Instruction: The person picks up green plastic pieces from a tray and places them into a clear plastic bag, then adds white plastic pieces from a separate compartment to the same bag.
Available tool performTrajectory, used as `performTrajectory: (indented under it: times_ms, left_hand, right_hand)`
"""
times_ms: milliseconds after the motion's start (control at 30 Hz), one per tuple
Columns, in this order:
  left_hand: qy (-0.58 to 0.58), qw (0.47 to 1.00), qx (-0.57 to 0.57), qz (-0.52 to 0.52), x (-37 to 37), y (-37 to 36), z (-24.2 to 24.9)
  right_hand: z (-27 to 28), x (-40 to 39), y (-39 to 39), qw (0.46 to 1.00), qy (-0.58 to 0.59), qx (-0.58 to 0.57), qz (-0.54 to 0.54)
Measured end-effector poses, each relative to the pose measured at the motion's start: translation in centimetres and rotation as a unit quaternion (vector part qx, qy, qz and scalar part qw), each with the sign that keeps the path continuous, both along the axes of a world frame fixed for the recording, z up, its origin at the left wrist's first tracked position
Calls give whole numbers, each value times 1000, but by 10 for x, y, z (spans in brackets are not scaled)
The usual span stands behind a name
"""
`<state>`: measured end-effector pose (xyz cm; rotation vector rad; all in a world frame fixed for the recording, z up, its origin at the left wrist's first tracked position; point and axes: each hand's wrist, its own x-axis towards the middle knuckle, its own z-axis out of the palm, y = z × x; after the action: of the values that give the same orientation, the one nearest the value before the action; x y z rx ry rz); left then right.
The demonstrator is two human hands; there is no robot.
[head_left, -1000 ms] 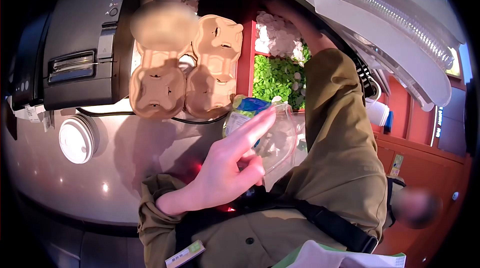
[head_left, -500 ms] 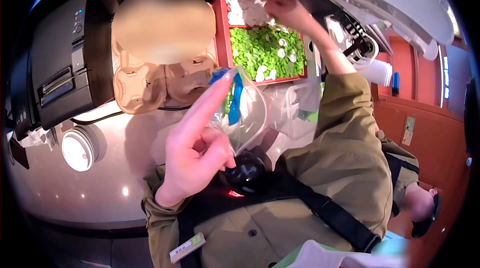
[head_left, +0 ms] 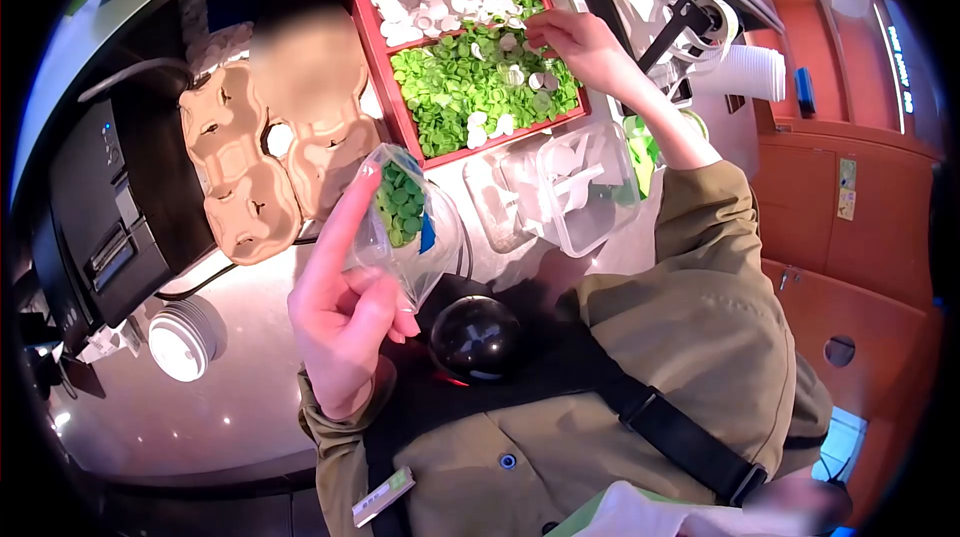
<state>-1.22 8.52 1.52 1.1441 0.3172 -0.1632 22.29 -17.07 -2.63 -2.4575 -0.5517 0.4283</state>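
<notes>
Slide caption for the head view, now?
Left hand holds clear bag of green pieces; right hand at red tray.

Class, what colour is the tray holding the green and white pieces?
The tray is red, clearest in the head view.

No legible txt or nos.

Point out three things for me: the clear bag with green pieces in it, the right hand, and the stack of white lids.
Clear bag point(head_left: 409, 265): head view, on its bare lower plastic.
Right hand point(head_left: 588, 49): head view, on its back.
Stack of white lids point(head_left: 178, 347): head view, on its end face.
</notes>
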Motion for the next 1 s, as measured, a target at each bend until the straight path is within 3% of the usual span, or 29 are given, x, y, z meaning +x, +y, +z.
performTrajectory:
  times_ms: [267,533,633,733,767,800,867,967,1000]
  left_hand:
    - [1,1000,-1,22,0,-4,0]
    - [10,1000,-13,-15,-2,1,1]
    - [-2,1000,-16,-13,-2,1,1]
    - [-11,1000,-22,-11,-3,3,-2]
    - [-8,1000,-22,-9,-3,3,-1]
    - [-7,1000,-20,-5,-3,3,0]
    - [-8,1000,-15,3,-3,0,0]
    - [-2,1000,-8,0,-1,-2,2]
    - [-1,1000,-10,-5,-1,-2,2]
  right_hand:
    - [10,-19,8,978,-166,-123,34]
    - [8,-36,39,971,-101,-217,15]
    - [-5,-32,33,974,-120,-192,28]
    - [2,-27,22,995,-74,-61,-17]
    - [3,-24,17,998,-3,-20,-61]
    - [6,-21,10,978,130,108,-123]
    - [12,-23,4,870,316,312,-212]
    - [4,-20,0,866,326,311,-218]
    - [1,-24,4,923,247,229,-188]
